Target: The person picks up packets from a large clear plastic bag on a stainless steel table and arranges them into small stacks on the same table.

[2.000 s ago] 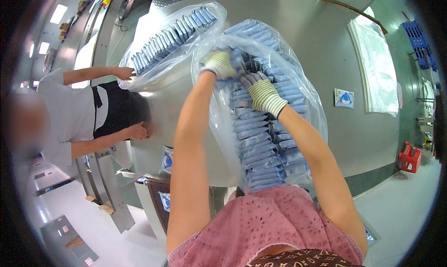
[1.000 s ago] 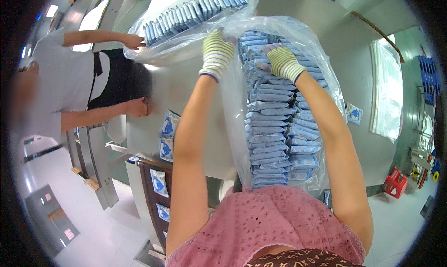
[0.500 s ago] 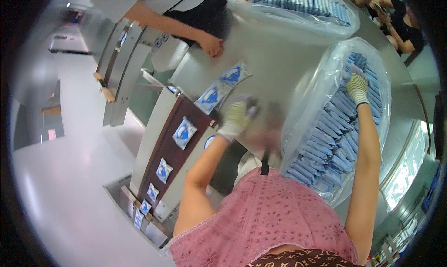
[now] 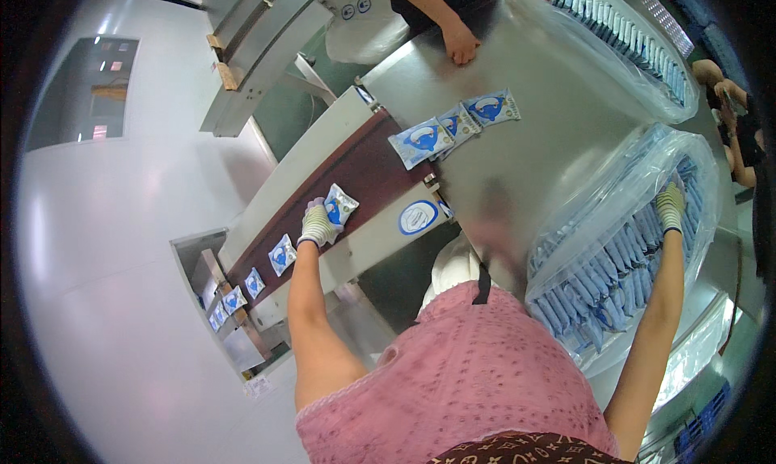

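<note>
My left hand (image 4: 318, 221), in a striped white-and-yellow glove, is over the dark red conveyor belt. Its fingers are closed at the edge of a small blue-and-white packet (image 4: 341, 204). My right hand (image 4: 670, 208), gloved alike, reaches into a bin lined with clear plastic (image 4: 558, 221). Rows of upright blue packets (image 4: 602, 290) fill that bin. The right fingertips are hard to make out against the packets and the plastic. Several packets (image 4: 420, 143) lie overlapping where the belt meets the metal table (image 4: 517, 157).
More packets (image 4: 282, 255) lie spaced along the belt, back to an opening in the white wall. Across the table rests another person's hand (image 4: 461, 45). A second lined bin of packets (image 4: 618, 31) stands at the far right, with another person (image 4: 731, 132) beyond it.
My left hand has moved left from the table edge to a packet on the belt. The view has turned and shifted left. My right hand stays in the lined bin.
</note>
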A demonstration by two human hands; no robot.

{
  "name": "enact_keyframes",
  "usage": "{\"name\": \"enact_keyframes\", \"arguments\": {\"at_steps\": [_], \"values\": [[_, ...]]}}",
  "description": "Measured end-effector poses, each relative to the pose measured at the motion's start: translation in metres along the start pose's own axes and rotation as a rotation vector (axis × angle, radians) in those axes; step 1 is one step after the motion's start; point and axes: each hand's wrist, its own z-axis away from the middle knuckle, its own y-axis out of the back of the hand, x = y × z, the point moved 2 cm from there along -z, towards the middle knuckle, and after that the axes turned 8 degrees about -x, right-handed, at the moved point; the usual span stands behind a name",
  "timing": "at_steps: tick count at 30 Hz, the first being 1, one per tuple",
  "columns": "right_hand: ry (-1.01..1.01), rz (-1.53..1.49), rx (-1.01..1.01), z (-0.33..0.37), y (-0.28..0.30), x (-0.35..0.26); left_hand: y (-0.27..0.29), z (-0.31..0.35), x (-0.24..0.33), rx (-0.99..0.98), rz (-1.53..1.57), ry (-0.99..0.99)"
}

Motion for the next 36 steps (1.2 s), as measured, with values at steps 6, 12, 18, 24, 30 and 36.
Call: {"name": "enact_keyframes", "arguments": {"at_steps": [6,12,18,24,30,36], "values": [[-0.052,0.073,-0.063,-0.011,-0.016,0.006,0.029,-0.048,0.071,-0.005,0.447,-0.551],[-0.067,0.025,-0.065,-0.013,-0.02,0.013,0.064,-0.116,0.262,-0.156,0.16,-0.74],[-0.032,0.014,-0.006,0.008,-0.005,0.003,0.032,-0.164,0.33,-0.328,-0.06,-0.795],[-0.036,-0.104,-0.016,0.01,0.004,-0.007,-0.022,-0.001,0.356,0.133,-0.441,-0.954],[0.011,-0.097,0.103,0.015,-0.005,-0.006,-0.059,0.023,0.336,-0.034,-0.432,-0.961],[0.082,-0.136,0.213,0.031,0.014,-0.016,0.031,-0.119,0.405,-0.158,0.284,-0.664]]}}
